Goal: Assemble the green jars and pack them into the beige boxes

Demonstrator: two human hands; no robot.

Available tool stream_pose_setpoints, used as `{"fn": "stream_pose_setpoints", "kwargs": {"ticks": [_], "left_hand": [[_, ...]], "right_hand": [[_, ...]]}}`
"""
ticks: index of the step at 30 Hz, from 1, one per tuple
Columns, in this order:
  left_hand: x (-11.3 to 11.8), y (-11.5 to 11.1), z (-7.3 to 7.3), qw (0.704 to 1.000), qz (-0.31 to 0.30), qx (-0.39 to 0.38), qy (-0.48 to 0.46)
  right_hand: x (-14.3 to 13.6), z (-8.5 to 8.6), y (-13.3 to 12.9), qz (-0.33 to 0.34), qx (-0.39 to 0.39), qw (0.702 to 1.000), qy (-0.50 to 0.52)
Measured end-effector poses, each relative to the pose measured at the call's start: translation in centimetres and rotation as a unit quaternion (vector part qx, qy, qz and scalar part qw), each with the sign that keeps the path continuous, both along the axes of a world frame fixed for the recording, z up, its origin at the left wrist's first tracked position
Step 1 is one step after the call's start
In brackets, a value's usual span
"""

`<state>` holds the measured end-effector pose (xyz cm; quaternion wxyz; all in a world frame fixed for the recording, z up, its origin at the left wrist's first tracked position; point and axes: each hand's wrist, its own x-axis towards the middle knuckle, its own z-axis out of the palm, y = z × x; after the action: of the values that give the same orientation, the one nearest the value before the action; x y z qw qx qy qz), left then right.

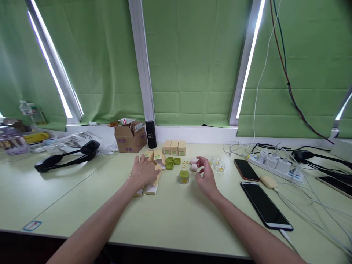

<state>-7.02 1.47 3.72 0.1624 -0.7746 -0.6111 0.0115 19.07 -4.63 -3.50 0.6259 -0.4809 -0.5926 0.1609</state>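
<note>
My left hand [144, 171] lies with fingers spread over flat kraft-paper box blanks [153, 186], some showing small green labels at their far ends. My right hand [205, 176] hovers with fingers loosely curled and apart, beside small pale pink cylinders [194, 167], and no object shows in it. Between the hands stands a small clear jar with a green lid [184, 176]. Behind it are several loose green lids [169, 163] and tiny yellowish pieces [184, 165]. Clear cups with yellow centres [220, 167] sit just beyond my right hand, partly hidden by it.
Three small kraft boxes [174, 148] stand at the back, near a black cylinder [150, 134] and an open cardboard box [131, 138]. Two phones [266, 205], a power strip [276, 167] and tangled cables lie at right. A black strap [68, 157] lies at left.
</note>
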Motion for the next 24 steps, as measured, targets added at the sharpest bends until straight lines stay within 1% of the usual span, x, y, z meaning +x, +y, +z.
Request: {"fn": "stream_pose_setpoints", "kwargs": {"ticks": [5, 7, 9, 11, 13, 15, 17, 20, 24], "left_hand": [[0.4, -1.0, 0.3, 1.000, 0.000, 0.017, -0.022], [0.6, -1.7, 0.9, 0.999, 0.001, 0.043, -0.025], [0.9, -2.6, 1.8, 0.996, -0.001, 0.081, -0.037], [1.5, -3.6, 3.0, 0.991, -0.017, 0.110, -0.079], [2.5, -4.6, 3.9, 0.983, -0.043, 0.105, -0.144], [3.8, -5.3, 4.4, 0.971, -0.076, 0.116, -0.196], [5.3, -5.6, 4.3, 0.955, -0.119, 0.155, -0.223], [7.7, -5.7, 3.2, 0.938, -0.170, 0.212, -0.215], [10.1, -5.8, 1.7, 0.926, -0.236, 0.221, -0.197]], "right_hand": [[-0.2, -0.1, -0.1, -0.002, 0.018, 1.000, -0.009], [-0.2, -0.1, -0.1, -0.006, 0.020, 1.000, -0.020], [-0.2, 0.0, -0.1, -0.008, 0.025, 0.999, -0.033], [-0.3, 0.2, -0.3, -0.007, 0.034, 0.998, -0.045], [-0.4, 0.6, -0.6, 0.002, 0.043, 0.998, -0.049], [-0.7, 1.1, -1.0, 0.023, 0.047, 0.998, -0.043], [-1.0, 1.6, -1.3, 0.055, 0.041, 0.997, -0.023], [-1.4, 1.8, -1.3, 0.112, 0.024, 0.992, 0.051], [-1.7, 1.9, -1.0, 0.160, 0.020, 0.975, 0.153]]}}
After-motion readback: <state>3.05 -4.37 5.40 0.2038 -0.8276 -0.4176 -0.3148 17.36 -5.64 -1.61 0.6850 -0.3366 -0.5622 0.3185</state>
